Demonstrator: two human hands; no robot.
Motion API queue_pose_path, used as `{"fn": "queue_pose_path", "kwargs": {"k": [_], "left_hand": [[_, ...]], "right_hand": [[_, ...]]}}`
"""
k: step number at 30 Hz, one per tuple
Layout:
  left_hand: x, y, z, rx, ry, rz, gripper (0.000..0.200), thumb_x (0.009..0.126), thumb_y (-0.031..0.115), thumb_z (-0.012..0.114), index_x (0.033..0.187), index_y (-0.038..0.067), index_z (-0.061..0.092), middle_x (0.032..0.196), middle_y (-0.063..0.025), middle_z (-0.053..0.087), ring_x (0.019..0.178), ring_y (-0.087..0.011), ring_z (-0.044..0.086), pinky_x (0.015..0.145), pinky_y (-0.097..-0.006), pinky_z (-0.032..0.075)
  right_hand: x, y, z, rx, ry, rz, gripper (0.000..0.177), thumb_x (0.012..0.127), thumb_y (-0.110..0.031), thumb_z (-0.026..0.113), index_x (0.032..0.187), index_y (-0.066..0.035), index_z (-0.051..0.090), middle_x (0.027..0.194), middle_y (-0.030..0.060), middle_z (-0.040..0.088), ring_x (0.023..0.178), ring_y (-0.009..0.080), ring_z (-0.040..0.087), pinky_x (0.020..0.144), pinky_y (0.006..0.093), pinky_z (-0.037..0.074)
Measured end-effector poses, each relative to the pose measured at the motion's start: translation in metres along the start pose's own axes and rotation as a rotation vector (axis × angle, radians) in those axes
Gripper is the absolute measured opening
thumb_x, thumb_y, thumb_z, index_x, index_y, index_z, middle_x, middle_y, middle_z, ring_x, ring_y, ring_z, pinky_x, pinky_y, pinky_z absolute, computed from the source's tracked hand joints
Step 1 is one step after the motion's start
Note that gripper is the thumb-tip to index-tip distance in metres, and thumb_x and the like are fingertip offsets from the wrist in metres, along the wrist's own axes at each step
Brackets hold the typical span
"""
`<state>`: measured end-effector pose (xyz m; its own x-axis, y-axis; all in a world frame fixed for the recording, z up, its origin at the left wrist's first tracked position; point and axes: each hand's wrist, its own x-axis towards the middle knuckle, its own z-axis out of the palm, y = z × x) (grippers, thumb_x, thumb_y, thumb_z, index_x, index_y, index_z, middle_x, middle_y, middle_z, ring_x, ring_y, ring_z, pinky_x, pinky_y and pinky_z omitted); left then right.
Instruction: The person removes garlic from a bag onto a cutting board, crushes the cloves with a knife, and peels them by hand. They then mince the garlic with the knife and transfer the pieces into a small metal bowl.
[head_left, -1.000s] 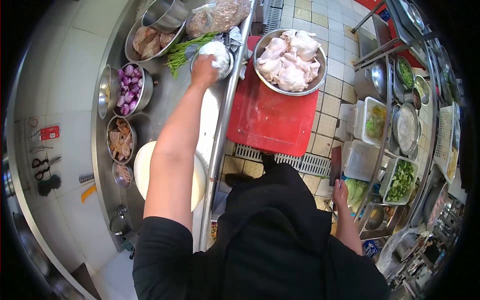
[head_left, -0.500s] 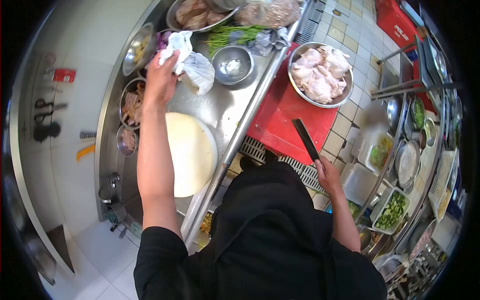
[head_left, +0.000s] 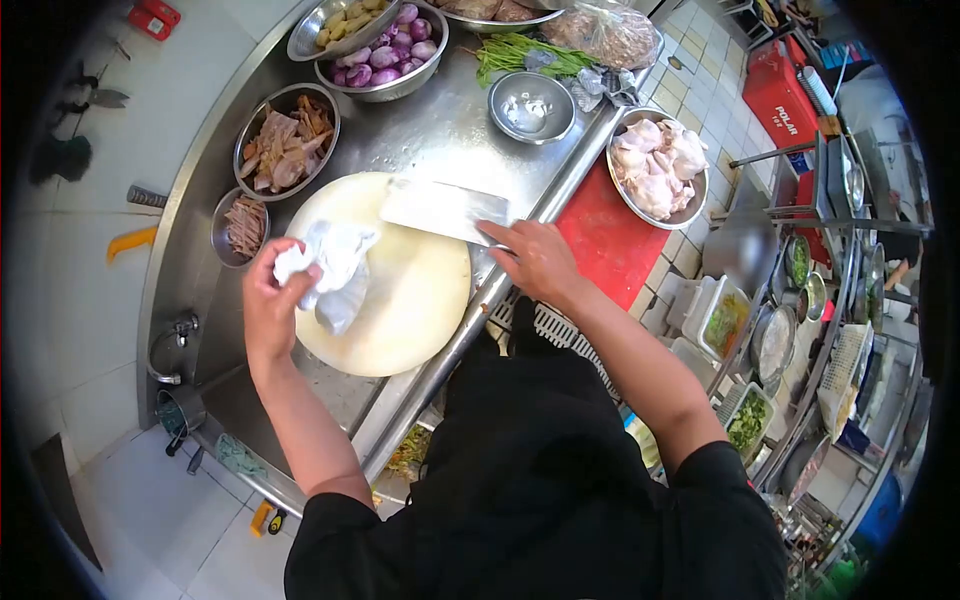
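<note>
A round cream-coloured chopping board (head_left: 410, 310) lies on the steel counter. My left hand (head_left: 272, 300) grips a crumpled white cloth (head_left: 338, 262) over the board's left part. At the board's upper right, a wide cleaver (head_left: 440, 208) shows its broad blade flat over the surface. My right hand (head_left: 535, 258) is closed at the cleaver's right end, by the counter's front edge; its handle is hidden by the fingers.
Bowls of meat pieces (head_left: 287, 140), meat strips (head_left: 243, 226) and purple onions (head_left: 385, 60) line the counter's far side. A small steel bowl (head_left: 532, 107) sits near green stalks (head_left: 530, 58). Raw chicken (head_left: 658, 165) fills a bowl on a red surface (head_left: 608, 240).
The cleaver has swung from beside the red surface onto the board with my right hand. My left hand has brought the cloth down from the upper counter to the board. The view has shifted.
</note>
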<state>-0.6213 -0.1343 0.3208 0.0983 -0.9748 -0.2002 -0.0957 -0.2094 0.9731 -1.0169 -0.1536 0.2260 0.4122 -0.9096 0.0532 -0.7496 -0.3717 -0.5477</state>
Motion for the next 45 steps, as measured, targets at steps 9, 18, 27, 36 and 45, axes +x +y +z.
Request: {"fn": "queue_pose_path", "kwargs": {"k": [9, 18, 27, 36, 45], "left_hand": [[-0.046, -0.077, 0.03, 0.248, -0.166, 0.058, 0.056, 0.082, 0.0, 0.081, 0.135, 0.004, 0.065, 0.132, -0.013, 0.066, 0.121, -0.0272, 0.065, 0.105, -0.0385, 0.053], [-0.052, -0.116, 0.051, 0.599, -0.042, 0.199, 0.049, 0.084, -0.004, 0.07, 0.132, 0.005, 0.063, 0.123, -0.0237, 0.067, 0.115, -0.0446, 0.067, 0.098, -0.0488, 0.054], [-0.077, -0.06, 0.062, 0.644, 0.199, 0.03, 0.032, 0.082, -0.004, 0.073, 0.111, 0.001, 0.061, 0.117, -0.0221, 0.071, 0.103, -0.043, 0.07, 0.088, -0.0495, 0.055], [-0.071, -0.016, 0.053, 0.49, 0.329, 0.248, 0.023, 0.08, -0.004, 0.07, 0.099, 0.0, 0.059, 0.136, -0.0213, 0.072, 0.106, -0.0322, 0.073, 0.094, -0.0389, 0.057], [-0.059, 0.009, 0.069, 0.105, 0.235, 0.257, 0.016, 0.086, -0.006, 0.062, 0.099, 0.001, 0.055, 0.129, -0.0178, 0.075, 0.11, -0.02, 0.069, 0.1, -0.0335, 0.053]], "right_hand": [[0.061, -0.052, 0.069, -0.13, -0.047, -0.09, 0.043, 0.1, -0.025, 0.072, 0.142, -0.021, 0.071, 0.114, 0.0122, 0.071, 0.104, 0.0309, 0.068, 0.096, 0.0464, 0.053], [0.098, 0.091, 0.003, 0.061, 0.234, 0.688, 0.073, 0.094, -0.019, 0.076, 0.16, -0.013, 0.046, 0.117, 0.0282, 0.076, 0.113, 0.0454, 0.073, 0.101, 0.0546, 0.055], [0.159, 0.102, -0.015, 0.701, 0.454, 0.59, 0.036, 0.113, -0.042, 0.058, 0.112, -0.006, 0.064, 0.082, 0.0111, 0.071, 0.076, 0.0199, 0.074, 0.067, 0.0422, 0.059], [0.158, 0.132, 0.048, 1.862, 0.405, 1.104, 0.052, 0.116, -0.056, 0.043, 0.121, -0.006, 0.056, 0.085, 0.0079, 0.07, 0.069, 0.0209, 0.071, 0.068, 0.0405, 0.061], [0.084, 0.107, 0.045, 0.254, 0.278, 0.287, 0.032, 0.096, -0.024, 0.081, 0.116, -0.004, 0.064, 0.095, 0.0249, 0.076, 0.091, 0.0419, 0.077, 0.08, 0.0498, 0.059]]}}
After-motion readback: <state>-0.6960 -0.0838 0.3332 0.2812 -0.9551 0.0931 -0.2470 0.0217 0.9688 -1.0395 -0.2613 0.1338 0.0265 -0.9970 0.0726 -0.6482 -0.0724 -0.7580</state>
